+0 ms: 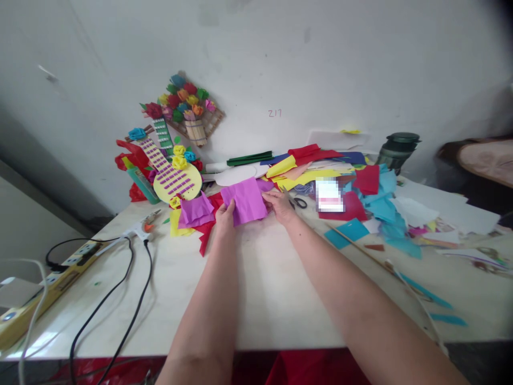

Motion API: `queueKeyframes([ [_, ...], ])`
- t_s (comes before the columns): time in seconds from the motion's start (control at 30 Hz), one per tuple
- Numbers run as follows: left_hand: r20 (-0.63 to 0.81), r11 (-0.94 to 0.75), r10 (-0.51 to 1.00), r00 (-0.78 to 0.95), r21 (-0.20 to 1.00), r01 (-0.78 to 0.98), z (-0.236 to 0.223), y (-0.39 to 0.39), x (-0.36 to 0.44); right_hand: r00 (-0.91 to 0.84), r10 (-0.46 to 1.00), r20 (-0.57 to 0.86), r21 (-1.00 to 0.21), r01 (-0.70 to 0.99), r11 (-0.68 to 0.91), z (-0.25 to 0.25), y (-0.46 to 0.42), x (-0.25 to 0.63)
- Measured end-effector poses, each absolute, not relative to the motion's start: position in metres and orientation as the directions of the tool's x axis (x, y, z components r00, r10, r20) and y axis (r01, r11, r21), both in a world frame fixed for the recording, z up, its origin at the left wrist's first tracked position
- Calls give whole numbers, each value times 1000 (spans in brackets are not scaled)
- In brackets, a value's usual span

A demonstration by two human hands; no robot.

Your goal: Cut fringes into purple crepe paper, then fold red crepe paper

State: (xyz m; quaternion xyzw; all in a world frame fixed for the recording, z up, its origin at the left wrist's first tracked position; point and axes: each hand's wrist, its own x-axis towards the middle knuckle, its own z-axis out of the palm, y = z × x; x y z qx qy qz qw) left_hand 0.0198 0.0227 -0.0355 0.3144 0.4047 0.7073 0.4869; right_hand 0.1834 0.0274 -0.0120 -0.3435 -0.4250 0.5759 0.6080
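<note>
A purple crepe paper piece (245, 200), roughly square, is stretched between my two hands above the table. My left hand (225, 216) pinches its left edge, thumb on the front face. At the right edge my right hand (279, 206) grips it between thumb and fingers. More purple paper squares (196, 209) lie just left of my left hand, on top of yellow paper (178, 224) and red paper (207, 235). Black-handled scissors (298, 203) rest right beside my right hand, their blades partly hidden.
A yellow paper guitar (178, 184) with paper flowers leans at the back left. Near it lie a glue gun (140, 230) with a black cord and a power strip (60, 289). Coloured paper (308, 166) is heaped at the back. A dark bottle (398, 149) stands right; a stick (356, 246) lies below.
</note>
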Motion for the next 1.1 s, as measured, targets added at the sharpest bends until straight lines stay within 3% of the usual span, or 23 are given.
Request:
queueKeyframes([
  [0.47, 52, -202, 944, -326, 871, -447, -35, 22, 20, -43, 983, 177, -921, -361, 150, -15, 32, 184],
  [0.63, 49, -196, 948, -316, 870, -452, -35, 23, 21, -68, 960, 272, -939, -237, 249, -23, 39, 183],
  [0.83, 27, -162, 956, -293, 881, -445, -29, 17, 23, -53, 902, 429, -901, 40, 431, -22, 35, 179],
  [1.1, 2, -97, 974, -225, 906, -412, -25, 12, 25, -93, 839, 536, -837, 68, 543, -19, 30, 179],
])
